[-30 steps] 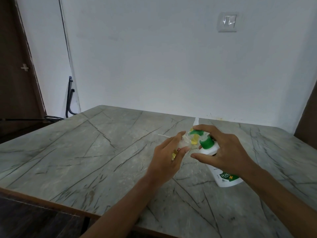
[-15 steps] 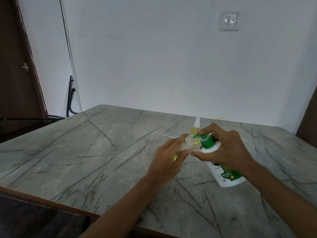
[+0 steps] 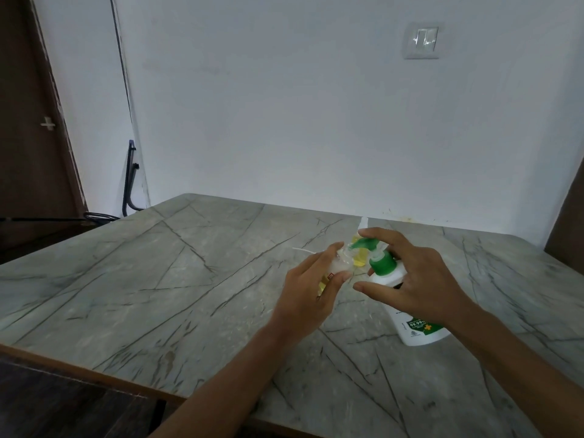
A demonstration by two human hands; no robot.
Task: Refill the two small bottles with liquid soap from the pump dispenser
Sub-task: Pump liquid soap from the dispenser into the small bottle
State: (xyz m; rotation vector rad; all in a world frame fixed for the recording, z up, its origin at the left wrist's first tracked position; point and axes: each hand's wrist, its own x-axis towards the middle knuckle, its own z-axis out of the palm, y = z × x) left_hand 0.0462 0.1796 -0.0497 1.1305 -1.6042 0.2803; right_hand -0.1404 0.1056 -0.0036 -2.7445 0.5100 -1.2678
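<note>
Centre right of frame: left hand [image 3: 311, 290] pinches small bottle [image 3: 340, 264] at the spout. Right hand [image 3: 422, 279] curls over pump dispenser [image 3: 415, 331] on worktop [image 3: 158, 279], forefinger on head. Risk: bottle mouth off spout, soap runs onto fingers.

Grey marble-patterned table [image 3: 158, 279] fills the foreground, dark veins running across it, a brown wooden strip along its near edge. Plain white wall [image 3: 284, 121] behind, switch plate [image 3: 422, 41] high on the right. Dark brown door [image 3: 28, 137] at the left, black metal frame [image 3: 129, 181] leaning by the table's far-left corner.
</note>
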